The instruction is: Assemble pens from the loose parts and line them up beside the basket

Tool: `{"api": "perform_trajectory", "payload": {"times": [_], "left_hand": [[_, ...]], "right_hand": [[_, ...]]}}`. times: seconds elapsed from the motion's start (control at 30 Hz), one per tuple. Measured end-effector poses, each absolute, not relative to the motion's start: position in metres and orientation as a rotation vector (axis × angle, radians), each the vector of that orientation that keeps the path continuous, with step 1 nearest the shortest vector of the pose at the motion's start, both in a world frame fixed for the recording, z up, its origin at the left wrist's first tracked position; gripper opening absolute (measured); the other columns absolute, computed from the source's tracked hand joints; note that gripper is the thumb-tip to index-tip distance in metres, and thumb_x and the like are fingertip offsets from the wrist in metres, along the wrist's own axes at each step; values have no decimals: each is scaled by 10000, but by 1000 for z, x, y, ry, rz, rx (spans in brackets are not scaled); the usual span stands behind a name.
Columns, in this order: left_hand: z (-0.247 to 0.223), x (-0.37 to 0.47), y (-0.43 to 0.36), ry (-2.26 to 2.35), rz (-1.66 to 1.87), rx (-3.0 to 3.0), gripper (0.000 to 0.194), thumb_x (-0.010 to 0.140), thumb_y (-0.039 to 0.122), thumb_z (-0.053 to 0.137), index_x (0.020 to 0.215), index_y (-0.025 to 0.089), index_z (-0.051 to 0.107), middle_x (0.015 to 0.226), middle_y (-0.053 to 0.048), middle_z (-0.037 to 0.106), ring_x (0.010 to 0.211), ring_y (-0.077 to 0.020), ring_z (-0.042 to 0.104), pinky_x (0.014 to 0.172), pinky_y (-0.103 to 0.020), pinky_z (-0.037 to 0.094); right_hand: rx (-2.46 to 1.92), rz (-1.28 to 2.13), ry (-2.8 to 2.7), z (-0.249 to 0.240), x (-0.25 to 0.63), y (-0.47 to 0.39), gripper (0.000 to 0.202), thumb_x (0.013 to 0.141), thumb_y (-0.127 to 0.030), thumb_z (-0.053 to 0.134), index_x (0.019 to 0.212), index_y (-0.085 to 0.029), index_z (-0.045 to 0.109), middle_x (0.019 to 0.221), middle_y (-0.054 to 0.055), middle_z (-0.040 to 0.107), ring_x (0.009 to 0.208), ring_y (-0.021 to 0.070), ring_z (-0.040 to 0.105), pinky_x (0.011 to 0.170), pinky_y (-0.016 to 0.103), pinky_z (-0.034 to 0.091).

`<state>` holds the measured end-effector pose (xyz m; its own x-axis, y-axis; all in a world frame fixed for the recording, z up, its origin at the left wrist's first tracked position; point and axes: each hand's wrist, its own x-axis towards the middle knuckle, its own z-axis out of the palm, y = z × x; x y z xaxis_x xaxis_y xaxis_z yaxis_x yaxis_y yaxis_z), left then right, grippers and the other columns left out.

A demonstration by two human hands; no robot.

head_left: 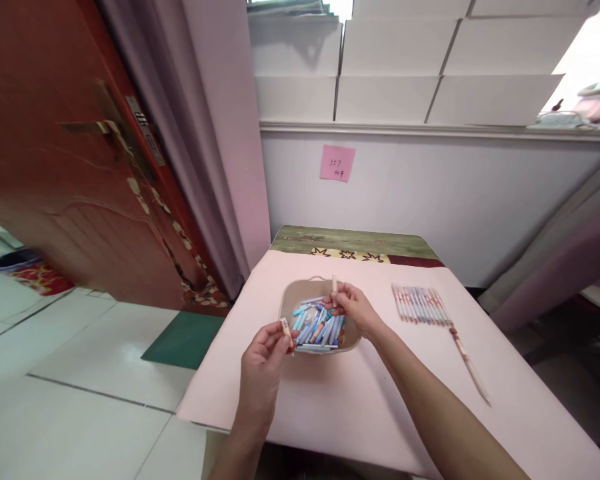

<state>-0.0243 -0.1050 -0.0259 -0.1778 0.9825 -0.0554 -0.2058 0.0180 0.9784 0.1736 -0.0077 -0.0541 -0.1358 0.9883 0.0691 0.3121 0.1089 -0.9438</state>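
My left hand [267,350] pinches a short cream and orange pen part [286,328] at the front left rim of a beige basket [286,297]. Over the basket's right side, my right hand [350,303] holds a pale, slim pen piece [335,283] upright between its fingers. Blue, white and orange pens and parts [317,327] lie jumbled inside the basket. To the right, a row of pale pens [420,305] lies side by side on the table. One longer pen [470,367] rests at a slant below the row's right end.
The table [330,407] has a pale pink cover, with a green patterned strip [350,240] bare at the back. A pink note [337,163] is stuck to the wall behind. At the left stand a red-brown door [70,180] and a purple curtain [180,133].
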Motion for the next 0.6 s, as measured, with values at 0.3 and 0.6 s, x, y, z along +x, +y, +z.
{"api": "perform_trajectory", "payload": {"times": [0.3,0.6], "left_hand": [[-26,-23,-107,1194,1453,991,266,767,321,672,975,168,608,822,-35,678,739,-139,590,742,-273,463],[-27,-25,-105,1151,1468,932,211,805,371,620,894,190,560,844,-36,637,793,-175,606,818,-359,469]], "right_hand": [[-1653,361,-2437,-41,163,17,222,829,-310,507,893,-202,690,894,97,724,876,236,650,744,289,452],[-1545,99,-2937,-58,159,44,229,799,-207,535,890,-179,743,923,149,735,885,268,676,744,316,465]]}}
